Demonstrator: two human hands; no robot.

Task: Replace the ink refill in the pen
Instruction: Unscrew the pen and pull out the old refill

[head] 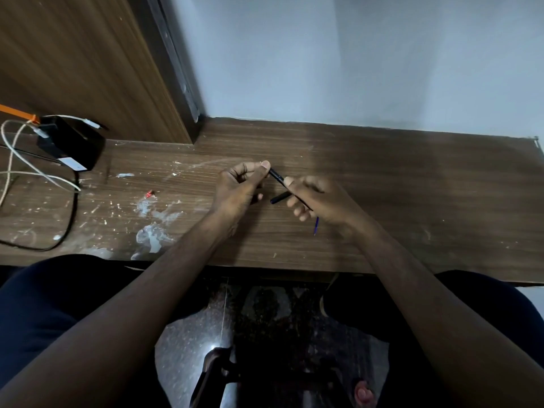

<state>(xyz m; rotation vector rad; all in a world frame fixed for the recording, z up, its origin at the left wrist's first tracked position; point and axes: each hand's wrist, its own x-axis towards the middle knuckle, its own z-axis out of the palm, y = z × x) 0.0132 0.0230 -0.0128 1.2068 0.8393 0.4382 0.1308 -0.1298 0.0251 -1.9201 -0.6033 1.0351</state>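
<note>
Both hands hold a slim black pen barrel above the wooden desk. My left hand pinches its far end between thumb and forefinger. My right hand grips its near part, and the barrel runs on under the fingers. A short black pen piece lies on the desk between the hands, just under the barrel. A thin blue ink refill sticks out from below my right hand; I cannot tell whether it rests on the desk or is held.
A black box with white cables and a black cable sits at the desk's far left. A small red bit and white paint smears mark the left half. A wooden panel and a white wall stand behind the desk.
</note>
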